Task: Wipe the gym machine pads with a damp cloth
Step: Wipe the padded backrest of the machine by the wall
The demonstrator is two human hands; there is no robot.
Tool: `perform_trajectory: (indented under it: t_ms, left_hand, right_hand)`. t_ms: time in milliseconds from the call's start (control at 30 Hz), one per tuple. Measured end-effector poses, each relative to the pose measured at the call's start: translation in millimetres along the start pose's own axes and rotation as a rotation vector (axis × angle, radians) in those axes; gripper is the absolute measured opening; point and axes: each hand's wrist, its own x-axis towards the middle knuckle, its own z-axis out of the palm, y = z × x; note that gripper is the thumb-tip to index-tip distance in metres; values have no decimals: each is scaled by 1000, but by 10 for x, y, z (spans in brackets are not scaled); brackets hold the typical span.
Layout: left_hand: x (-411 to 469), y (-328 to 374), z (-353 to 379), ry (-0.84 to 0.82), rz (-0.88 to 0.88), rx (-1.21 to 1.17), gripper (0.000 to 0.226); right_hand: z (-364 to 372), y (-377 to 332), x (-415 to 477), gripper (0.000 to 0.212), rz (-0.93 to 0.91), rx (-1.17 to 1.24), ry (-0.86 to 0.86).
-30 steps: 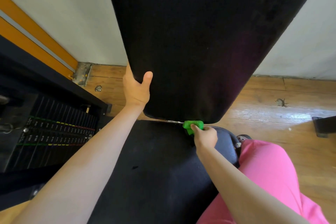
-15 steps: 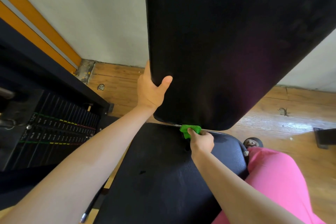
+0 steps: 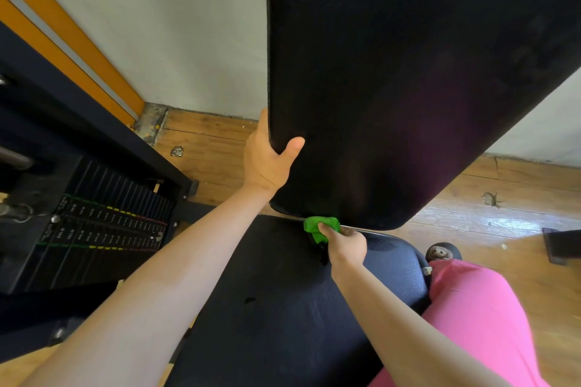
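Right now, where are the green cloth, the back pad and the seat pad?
green cloth (image 3: 312, 224), head view, on its bunched left part.
back pad (image 3: 393, 88), head view, on the middle of its black face.
seat pad (image 3: 283, 308), head view, on its bare centre.

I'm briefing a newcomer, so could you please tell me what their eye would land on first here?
The bright green cloth, gripped by the right hand in the gap where the black back pad meets the seat pad. Next, the left hand holding the back pad's left edge, and the pink trouser leg at lower right.
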Motion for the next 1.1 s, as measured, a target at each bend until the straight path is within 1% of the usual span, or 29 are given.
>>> perform_trajectory:
  t_ms: [167,267,333,433,533,600,667,733,800,867,933,967,1033,1067,1100]
  left_hand:
    - [-19,30,-1,1,-28,13,112]
    - [-40,33,-28,-15,-56,47,109]
    - [-55,63,-56,-43,-74,65,100]
    - [-123,148,-90,-75,-134,60,78]
    - [-274,277,-92,-59,-281,-9,60]
    - [-489,334,-55,8,-396,-142,60]
    - [-761,344,12,56,-489,-265,67]
    - [-1018,347,101,56,-566,-290,76]
    - [-1193,427,179,22,-665,-307,86]
    - [-1316,514,258,-74,-764,-350,85]
    - [-1444,594,309,-213,-876,-406,75]
    - [-1506,604,328,-253,-900,-467,63]
    - [-1617,642,370,-226,-875,-594,34]
    - [-1662,661,390,-184,-842,-615,25]
    - [-1698,662,405,-147,-809,-607,23]
  right_hand:
    - [-413,-30,81,16,-20,10,112]
    - [-649,-59,105,21,-59,5,170]
    - [-779,-84,116,20,-73,26,202]
    - [-973,-133,163,15,-115,28,258]
    - [-1179,-210,255,16,-179,28,296]
    - [-1283,-263,294,15,-218,18,290]
    - [-1323,-293,261,13,-229,37,248]
    - [-1298,-304,156,11,-237,72,153]
    - [-1231,-319,-1,7,-245,149,25]
    - [-1140,-342,-202,8,-240,210,-111]
    - [-1052,-333,-404,5,-231,238,-251]
    - [-1013,-310,-482,6,-228,239,-303]
    - [-945,-249,-598,13,-235,213,-354]
    - [-923,-216,-631,15,-253,188,-361]
    - [-918,-197,-660,16,-269,159,-365]
